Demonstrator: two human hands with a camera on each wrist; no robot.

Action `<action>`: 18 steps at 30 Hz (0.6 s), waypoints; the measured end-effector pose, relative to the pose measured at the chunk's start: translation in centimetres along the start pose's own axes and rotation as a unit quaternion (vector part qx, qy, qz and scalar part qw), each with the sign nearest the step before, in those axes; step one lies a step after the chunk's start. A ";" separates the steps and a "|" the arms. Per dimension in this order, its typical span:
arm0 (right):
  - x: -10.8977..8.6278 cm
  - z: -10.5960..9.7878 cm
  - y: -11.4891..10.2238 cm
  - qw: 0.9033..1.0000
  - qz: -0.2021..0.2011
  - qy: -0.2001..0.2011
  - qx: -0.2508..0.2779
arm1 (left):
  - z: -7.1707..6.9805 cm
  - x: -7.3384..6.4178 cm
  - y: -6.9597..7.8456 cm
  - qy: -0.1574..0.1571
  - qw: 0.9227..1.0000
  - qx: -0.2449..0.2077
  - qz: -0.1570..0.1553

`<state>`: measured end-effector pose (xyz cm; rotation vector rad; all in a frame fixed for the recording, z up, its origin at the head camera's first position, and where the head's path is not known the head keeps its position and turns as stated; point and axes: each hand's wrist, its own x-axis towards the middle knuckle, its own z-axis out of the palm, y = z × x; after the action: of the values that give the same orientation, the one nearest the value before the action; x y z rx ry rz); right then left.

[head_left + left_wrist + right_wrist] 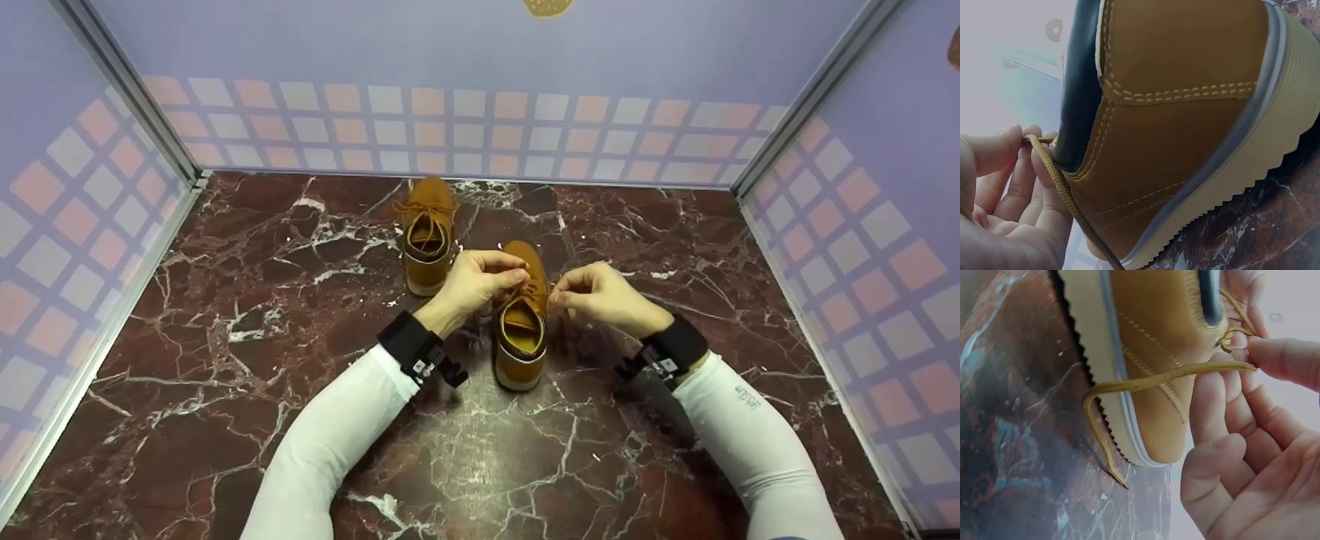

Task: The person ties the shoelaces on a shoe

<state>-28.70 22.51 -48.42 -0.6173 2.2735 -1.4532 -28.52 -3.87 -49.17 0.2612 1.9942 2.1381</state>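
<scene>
A tan lace-up shoe (517,370) stands on the floor between both hands, its toe pointing away from me. At its left side the left hand (480,281) pinches a brown shoelace (1060,179) between thumb and fingers; the lace hangs down past the shoe's side. To the right of the shoe, the right hand (600,296) pinches another length of shoelace (1145,382), whose loose end drops over the sole. The right wrist view shows a small loop or knot (1229,338) of lace near the collar. Fingers partly cover the lacing in the head view.
A matching tan shoe (426,274) stands farther back to the left, with its laces tied in a bow. Dark red marbled flooring (300,420) lies underneath. Panels with pink and white squares (469,135) enclose the back and both sides.
</scene>
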 end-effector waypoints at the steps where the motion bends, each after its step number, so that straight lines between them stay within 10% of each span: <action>1: 0.0 0.0 -0.1 1.000 -0.001 -0.002 0.015 | 0.0 0.0 0.0 0.000 1.000 -0.001 0.000; 12: 0.3 -1.4 -2.0 0.982 0.020 0.002 0.187 | 0.2 -0.2 0.3 0.000 1.000 0.005 0.017; 18: 0.4 -2.6 -4.1 0.956 0.017 -0.004 0.293 | 0.2 -0.2 0.2 0.002 1.000 0.003 0.019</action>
<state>-29.70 22.73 -43.68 -0.3901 1.6931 -1.9724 -28.29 -3.76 -48.95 0.2974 2.0150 2.1563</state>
